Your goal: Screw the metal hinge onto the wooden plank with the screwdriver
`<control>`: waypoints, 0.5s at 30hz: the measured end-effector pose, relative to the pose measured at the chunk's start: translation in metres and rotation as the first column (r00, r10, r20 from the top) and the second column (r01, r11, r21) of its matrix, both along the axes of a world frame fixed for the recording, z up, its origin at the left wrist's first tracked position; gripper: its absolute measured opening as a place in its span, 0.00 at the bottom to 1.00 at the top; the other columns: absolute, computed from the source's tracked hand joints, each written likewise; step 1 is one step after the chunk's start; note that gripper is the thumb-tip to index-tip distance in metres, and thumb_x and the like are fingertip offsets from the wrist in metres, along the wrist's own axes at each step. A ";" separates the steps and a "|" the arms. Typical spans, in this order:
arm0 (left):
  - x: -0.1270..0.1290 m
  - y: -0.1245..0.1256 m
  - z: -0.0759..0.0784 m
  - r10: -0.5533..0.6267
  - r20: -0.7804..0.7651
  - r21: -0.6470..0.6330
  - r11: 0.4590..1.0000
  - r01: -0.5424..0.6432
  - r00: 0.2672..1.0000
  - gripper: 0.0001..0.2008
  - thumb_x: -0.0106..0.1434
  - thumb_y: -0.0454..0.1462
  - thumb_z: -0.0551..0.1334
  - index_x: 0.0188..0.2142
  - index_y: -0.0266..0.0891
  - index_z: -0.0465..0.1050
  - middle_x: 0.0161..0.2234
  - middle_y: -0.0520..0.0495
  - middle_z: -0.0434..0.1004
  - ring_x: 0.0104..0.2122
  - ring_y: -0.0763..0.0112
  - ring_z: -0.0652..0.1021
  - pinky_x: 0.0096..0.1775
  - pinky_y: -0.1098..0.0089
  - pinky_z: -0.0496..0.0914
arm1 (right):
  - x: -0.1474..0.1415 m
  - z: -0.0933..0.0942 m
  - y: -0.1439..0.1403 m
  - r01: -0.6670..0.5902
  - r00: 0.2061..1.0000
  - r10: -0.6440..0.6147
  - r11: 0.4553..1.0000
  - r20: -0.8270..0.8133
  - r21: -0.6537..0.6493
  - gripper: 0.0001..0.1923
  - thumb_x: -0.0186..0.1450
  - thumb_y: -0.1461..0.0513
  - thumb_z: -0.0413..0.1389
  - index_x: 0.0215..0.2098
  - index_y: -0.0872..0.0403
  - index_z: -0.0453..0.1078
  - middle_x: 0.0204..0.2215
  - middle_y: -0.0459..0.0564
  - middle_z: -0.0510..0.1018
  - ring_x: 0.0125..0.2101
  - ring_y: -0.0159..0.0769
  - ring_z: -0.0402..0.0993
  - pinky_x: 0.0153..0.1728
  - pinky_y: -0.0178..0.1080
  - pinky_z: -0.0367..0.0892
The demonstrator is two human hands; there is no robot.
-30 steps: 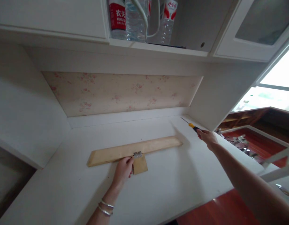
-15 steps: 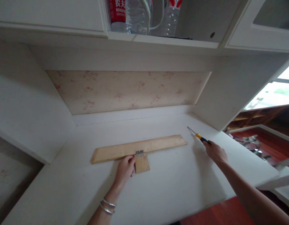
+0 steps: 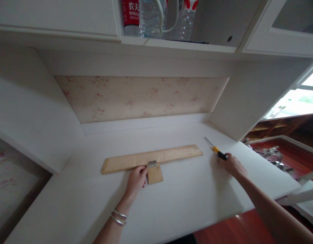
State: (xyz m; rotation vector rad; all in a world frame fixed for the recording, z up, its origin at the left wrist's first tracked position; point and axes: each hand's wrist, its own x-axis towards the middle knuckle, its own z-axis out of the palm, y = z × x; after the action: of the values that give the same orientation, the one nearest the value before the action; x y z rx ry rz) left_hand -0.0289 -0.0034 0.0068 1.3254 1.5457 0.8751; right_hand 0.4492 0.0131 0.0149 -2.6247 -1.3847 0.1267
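Note:
A long wooden board [image 3: 131, 161] lies across the white tabletop. A small metal hinge [image 3: 152, 163] joins its near edge to a small wooden block [image 3: 155, 174]. My left hand [image 3: 136, 179] is closed at the block's left edge, thumb and forefinger pinched beside the hinge; the exact contact is partly hidden. Out to the right, my right hand [image 3: 232, 164] grips the end of a screwdriver [image 3: 219, 153] with a yellow and black handle. Its shaft points away to the upper left, low over the tabletop beyond the board's right end.
The white tabletop [image 3: 116, 210] is closed in by side panels and a floral back panel [image 3: 136, 96]. Overhead, a cabinet shelf [image 3: 176, 44] holds plastic bottles [image 3: 185, 23] and a pale cord. Red wooden floor [image 3: 230, 230] shows below the front edge.
The view has shifted slightly. My right hand has turned a little with the screwdriver, its fingers now nearer the handle's end. My left hand keeps its place at the block and hinge.

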 end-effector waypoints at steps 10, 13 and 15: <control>-0.001 0.000 -0.002 0.002 0.011 0.007 1.000 -0.002 1.000 0.17 0.59 0.46 0.53 0.36 0.36 0.73 0.24 0.49 0.74 0.15 0.76 0.69 0.15 0.77 0.58 | 0.005 0.000 0.001 -0.006 1.000 0.007 0.999 -0.029 0.042 0.36 0.61 0.43 0.43 0.58 0.60 0.57 0.49 0.66 0.67 0.48 0.51 0.68 0.43 0.46 0.64; -0.001 0.000 -0.002 0.000 0.007 0.006 1.000 0.000 1.000 0.16 0.59 0.45 0.53 0.36 0.37 0.73 0.24 0.50 0.74 0.15 0.76 0.69 0.14 0.77 0.58 | -0.008 0.015 -0.010 0.035 0.999 -0.035 0.996 -0.008 0.077 0.35 0.62 0.43 0.42 0.57 0.56 0.60 0.52 0.65 0.66 0.50 0.54 0.65 0.46 0.51 0.61; -0.001 0.000 -0.002 0.000 0.014 0.009 1.000 0.000 1.000 0.16 0.59 0.45 0.53 0.36 0.36 0.72 0.24 0.49 0.74 0.15 0.76 0.69 0.14 0.77 0.59 | -0.020 0.028 -0.029 0.123 0.990 -0.132 0.978 0.043 0.168 0.32 0.63 0.42 0.37 0.53 0.49 0.65 0.51 0.61 0.69 0.50 0.58 0.64 0.47 0.57 0.56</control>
State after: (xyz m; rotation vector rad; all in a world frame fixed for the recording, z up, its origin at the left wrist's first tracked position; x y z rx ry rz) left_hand -0.0301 -0.0029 0.0047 1.3231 1.5329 0.8897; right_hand 0.4290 -0.0160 0.0431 -2.5862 -1.1822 -0.0724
